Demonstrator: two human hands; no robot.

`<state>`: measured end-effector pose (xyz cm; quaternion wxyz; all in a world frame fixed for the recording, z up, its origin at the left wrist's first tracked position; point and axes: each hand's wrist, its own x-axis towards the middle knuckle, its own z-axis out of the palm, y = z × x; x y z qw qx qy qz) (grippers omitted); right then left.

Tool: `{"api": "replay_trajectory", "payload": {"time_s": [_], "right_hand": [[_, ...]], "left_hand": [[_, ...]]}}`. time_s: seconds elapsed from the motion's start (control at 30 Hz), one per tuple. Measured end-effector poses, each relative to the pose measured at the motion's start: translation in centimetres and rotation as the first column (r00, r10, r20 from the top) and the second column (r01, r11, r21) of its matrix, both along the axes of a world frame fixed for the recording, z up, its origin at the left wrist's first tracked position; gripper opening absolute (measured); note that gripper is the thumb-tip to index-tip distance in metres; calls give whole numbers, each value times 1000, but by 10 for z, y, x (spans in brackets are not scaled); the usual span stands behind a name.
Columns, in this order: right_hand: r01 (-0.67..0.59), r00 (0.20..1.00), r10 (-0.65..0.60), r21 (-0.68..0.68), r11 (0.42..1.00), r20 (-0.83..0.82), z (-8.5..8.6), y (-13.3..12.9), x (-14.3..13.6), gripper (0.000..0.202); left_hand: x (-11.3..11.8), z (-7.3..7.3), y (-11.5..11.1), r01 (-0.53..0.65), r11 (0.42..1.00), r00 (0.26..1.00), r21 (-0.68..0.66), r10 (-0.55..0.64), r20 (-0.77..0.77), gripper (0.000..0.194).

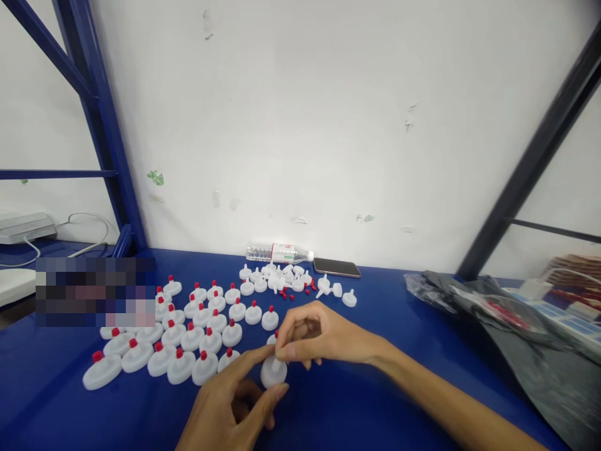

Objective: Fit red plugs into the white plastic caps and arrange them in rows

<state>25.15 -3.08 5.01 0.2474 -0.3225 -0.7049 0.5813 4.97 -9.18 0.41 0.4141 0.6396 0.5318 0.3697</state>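
Observation:
A white round cap with a nozzle [273,373] is between my two hands, low in the middle of the view. My left hand [235,398] grips its rim, with the thumb at the front edge and the index finger behind. The thumb and index finger of my right hand [312,335] pinch at the nozzle's tip; whatever is between them is hidden. Several white caps with red tips [192,338] stand upright in rows to the left. Farther back lie loose white caps [282,275] without red tips, beside small red tips [292,297].
A clear bottle [282,252] lies against the wall beside a dark phone [337,268]. Grey plastic bags [498,332] cover the right side of the blue table [366,413]. Blue posts rise at left, a dark one at right.

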Motion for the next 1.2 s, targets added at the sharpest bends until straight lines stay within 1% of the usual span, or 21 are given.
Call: {"api": "replay_trajectory", "payload": {"time_s": [0.07, 0.13, 0.2, 0.27, 0.33, 0.43, 0.5, 0.57, 0.63, 0.67, 0.73, 0.8, 0.83, 0.9, 0.93, 0.97, 1.0, 1.03, 1.17, 1.2], "right_hand": [[-93, 996, 93, -62, 994, 6, 0, 0, 0, 31], [-158, 987, 160, -114, 981, 10, 2, -1, 1, 31], [-158, 987, 159, -127, 979, -4, 5, 1, 4, 31], [-92, 996, 90, -93, 991, -26, 10, 7, 11, 31], [27, 999, -27, 3, 1000, -29, 12, 15, 19, 29], [200, 975, -213, 168, 965, 61, 5, 28, 26, 24], [259, 943, -297, 236, 937, 147, -5, 34, 25, 23], [285, 919, -343, 275, 918, 194, -16, 35, 20, 23], [280, 898, -380, 376, 883, 224, -22, 32, 13, 23], [264, 885, -397, 438, 859, 245, -22, 29, 10, 23], [215, 854, -426, 545, 810, 298, -17, 26, 10, 27], [204, 812, -484, 618, 759, 326, -8, 25, 16, 37], [214, 772, -541, 664, 716, 334, -3, 27, 22, 39], [186, 633, -679, 779, 599, 371, 4, 32, 36, 38], [145, 554, -733, 821, 552, 395, 6, 35, 44, 35], [99, 486, -766, 845, 526, 420, 7, 38, 50, 33], [59, 440, -779, 851, 522, 447, 6, 41, 56, 29], [30, 415, -779, 848, 529, 470, 5, 43, 61, 26], [-22, 404, -754, 830, 558, 518, 0, 47, 68, 5], [-29, 401, -752, 828, 560, 523, 0, 47, 69, 5]], "left_hand": [[-1, -2, 3, 32, 999, 999, 11, -32, -1, 48], [-3, -5, 6, 70, 997, 997, 24, -71, 24, 55], [-5, -9, 8, 88, 995, 995, 42, -90, 52, 66], [-6, -12, 8, 84, 994, 995, 66, -87, 52, 72], [-5, -13, 7, 65, 994, 997, 92, -69, 35, 67], [-3, -14, 4, 32, 992, 998, 123, -37, 41, 49], [-1, -15, 3, 19, 991, 998, 133, -25, 49, 43], [-1, -16, 3, 16, 990, 999, 143, -23, 47, 41], [-1, -17, 3, 20, 988, 999, 152, -27, 42, 41], [-1, -17, 3, 24, 988, 999, 153, -30, 41, 41], [-2, -18, 4, 34, 988, 998, 154, -42, 45, 40], [-2, -18, 4, 46, 988, 997, 147, -54, 51, 39], [-2, -18, 4, 53, 988, 997, 142, -61, 53, 39], [-2, -18, 4, 62, 989, 996, 136, -70, 50, 38], [-2, -18, 4, 64, 989, 996, 137, -71, 48, 37], [-2, -18, 4, 65, 988, 996, 142, -72, 46, 37], [-3, -18, 4, 65, 987, 996, 149, -72, 46, 36], [-3, -18, 4, 65, 986, 996, 156, -73, 47, 36], [-3, -19, 4, 76, 986, 996, 146, -82, 39, 35], [-3, -18, 4, 78, 987, 996, 141, -84, 38, 35]]}}
